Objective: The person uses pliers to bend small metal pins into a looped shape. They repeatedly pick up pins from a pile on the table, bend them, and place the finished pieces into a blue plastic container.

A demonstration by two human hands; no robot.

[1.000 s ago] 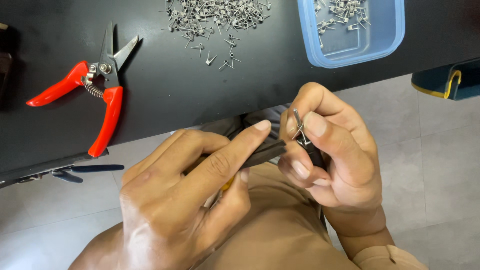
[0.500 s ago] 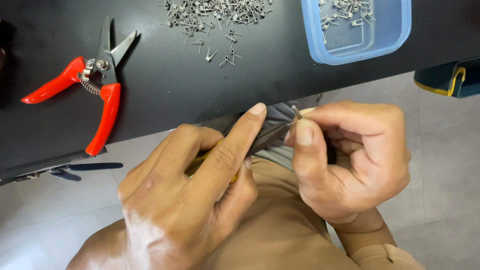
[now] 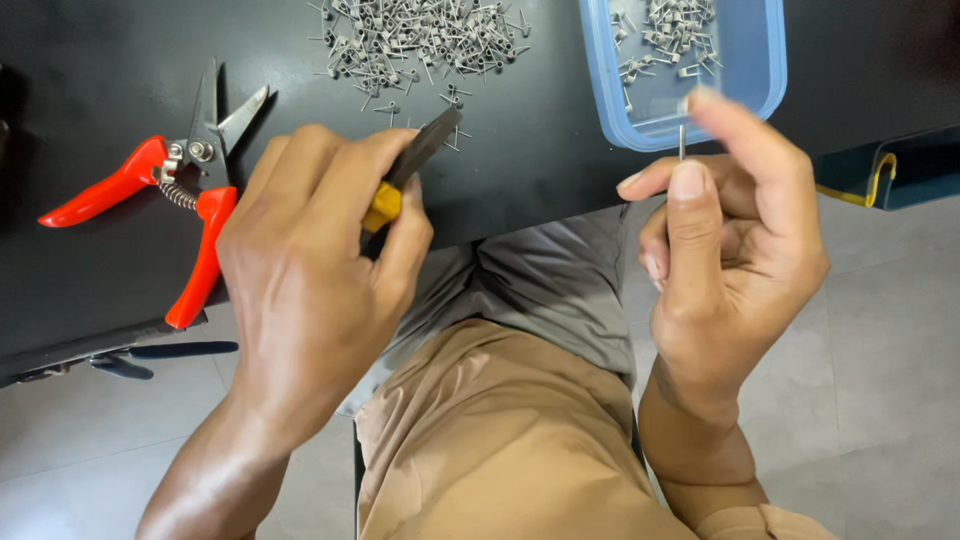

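Black counter point(image 3: 560, 190) fills the upper part of my view, with grey floor tiles and the person's tan-trousered lap below its edge.

Left hand point(image 3: 310, 270): I read its grip as closed around a small hand tool point(image 3: 410, 170) with a yellow collar and a dark tip. The tip projects up and to the right of the grip, over the counter, and ends just short of the loose pile of small metal coil pieces point(image 3: 420, 35) lying beyond it.

Right hand point(image 3: 730, 250): its grip is a narrow pinch, thumb against the fingers, holding one thin metal piece point(image 3: 682, 135) upright. Only the straight wire end shows above the thumb (the rest is hidden inside the fingers). This piece sits directly above the grip and just in front of the near rim of the blue plastic container point(image 3: 600, 90), which holds more of the same metal pieces.

Well to the left of the left grip, red-handled cutters point(image 3: 180, 210) lie on the counter, blades pointing away from me. Below them, under the counter edge, I see dark handles of another tool point(image 3: 150, 355); I cannot tell its kind.

The two grips are well apart, with the grey shirt hem between them.
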